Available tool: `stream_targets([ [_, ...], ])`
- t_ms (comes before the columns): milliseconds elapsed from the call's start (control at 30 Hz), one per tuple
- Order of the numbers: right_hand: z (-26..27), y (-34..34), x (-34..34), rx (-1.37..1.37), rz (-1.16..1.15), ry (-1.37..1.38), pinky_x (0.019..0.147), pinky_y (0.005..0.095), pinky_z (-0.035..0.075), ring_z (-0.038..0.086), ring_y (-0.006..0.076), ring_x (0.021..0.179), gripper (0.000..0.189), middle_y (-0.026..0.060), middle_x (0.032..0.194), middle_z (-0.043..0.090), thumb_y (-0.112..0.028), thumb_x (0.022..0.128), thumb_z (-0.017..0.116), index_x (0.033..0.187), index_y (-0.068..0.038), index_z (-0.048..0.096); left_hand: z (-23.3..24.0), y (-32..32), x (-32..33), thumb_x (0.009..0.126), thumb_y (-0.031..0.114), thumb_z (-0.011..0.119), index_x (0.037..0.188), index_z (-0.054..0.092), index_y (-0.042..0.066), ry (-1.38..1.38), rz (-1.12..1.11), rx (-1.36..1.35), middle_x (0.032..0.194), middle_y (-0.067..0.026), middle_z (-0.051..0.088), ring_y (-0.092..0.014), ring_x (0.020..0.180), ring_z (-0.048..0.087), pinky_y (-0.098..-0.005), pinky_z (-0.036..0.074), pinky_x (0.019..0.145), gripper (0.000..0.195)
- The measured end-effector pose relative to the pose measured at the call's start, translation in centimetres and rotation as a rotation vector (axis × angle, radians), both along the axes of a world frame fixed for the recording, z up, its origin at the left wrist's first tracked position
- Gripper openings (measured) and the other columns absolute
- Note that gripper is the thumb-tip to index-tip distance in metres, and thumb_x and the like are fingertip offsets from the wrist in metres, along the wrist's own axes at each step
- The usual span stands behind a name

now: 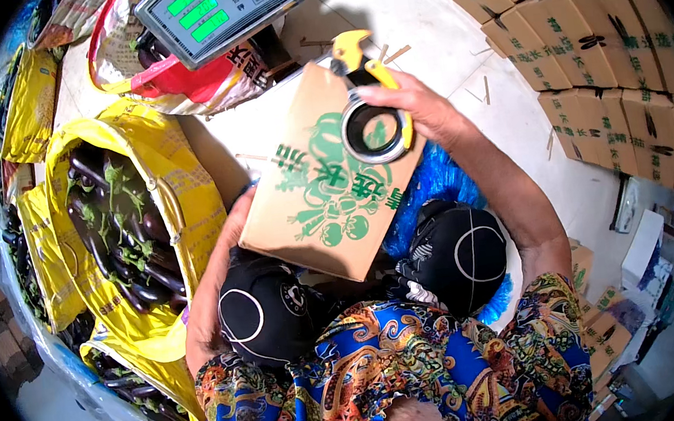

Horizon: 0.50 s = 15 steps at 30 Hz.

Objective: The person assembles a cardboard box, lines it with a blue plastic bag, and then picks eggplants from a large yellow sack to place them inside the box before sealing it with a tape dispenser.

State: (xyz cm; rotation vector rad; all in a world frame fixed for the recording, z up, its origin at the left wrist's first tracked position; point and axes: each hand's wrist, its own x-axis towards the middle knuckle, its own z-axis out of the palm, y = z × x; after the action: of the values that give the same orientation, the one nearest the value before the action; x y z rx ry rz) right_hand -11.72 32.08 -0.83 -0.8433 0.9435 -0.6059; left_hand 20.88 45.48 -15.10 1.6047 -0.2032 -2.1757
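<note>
A cardboard box printed with green vegetables and writing lies tilted before my knees. My right hand grips a yellow and black tape dispenser, which carries a roll of tape, over the box's upper right part. At the box's left edge is my left hand; its fingers are mostly hidden behind the box, and it seems to steady that side. Left of it stands a yellow woven sack, open and full of eggplants.
An electronic scale display stands at the top, beside a red and white sack. More yellow sacks of eggplants line the left. Stacked printed cartons fill the upper right. Blue plastic lies by my right knee.
</note>
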Motion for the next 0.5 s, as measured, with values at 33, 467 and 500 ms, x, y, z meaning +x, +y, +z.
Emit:
stream_targets([
  [33, 0.6, -0.2, -1.0, 0.033, -0.019, -0.076, 0.084, 0.0284, 0.052, 0.062, 0.0125, 0.092, 0.053, 0.0066, 0.103, 0.061, -0.026, 0.084, 0.07, 0.124, 0.002, 0.049, 1.0, -1.1, 0.3, 0.098, 0.035, 0.045, 0.118, 0.061, 0.001, -0.087, -0.023, -0.003, 0.105, -0.0102, 0.068, -0.019, 0.09, 0.066, -0.0355, 0.053, 0.079, 0.043],
  [467, 2.4, 9.3, -12.4, 0.225, -0.652, -0.181, 0.084, 0.0333, 0.057, 0.063, 0.0241, 0.101, 0.049, 0.0187, 0.121, 0.058, -0.025, 0.094, 0.056, 0.132, 0.004, 0.042, 8.9, -11.6, -7.7, 0.093, 0.027, 0.055, 0.118, 0.057, 0.003, -0.59, -0.326, -1.059, 0.113, -0.0156, 0.058, -0.029, 0.105, 0.055, -0.036, 0.042, 0.093, 0.036],
  [500, 2.2, 9.4, -11.7, 0.252, -0.688, -0.146, 0.083, 0.0319, 0.057, 0.064, 0.0225, 0.098, 0.046, 0.0165, 0.115, 0.061, -0.026, 0.094, 0.057, 0.129, 0.003, 0.046, 9.0, -11.1, -7.7, 0.095, 0.026, 0.051, 0.114, 0.059, 0.003, -0.764, -0.41, -1.203, 0.109, -0.0153, 0.058, -0.026, 0.103, 0.055, -0.033, 0.043, 0.091, 0.031],
])
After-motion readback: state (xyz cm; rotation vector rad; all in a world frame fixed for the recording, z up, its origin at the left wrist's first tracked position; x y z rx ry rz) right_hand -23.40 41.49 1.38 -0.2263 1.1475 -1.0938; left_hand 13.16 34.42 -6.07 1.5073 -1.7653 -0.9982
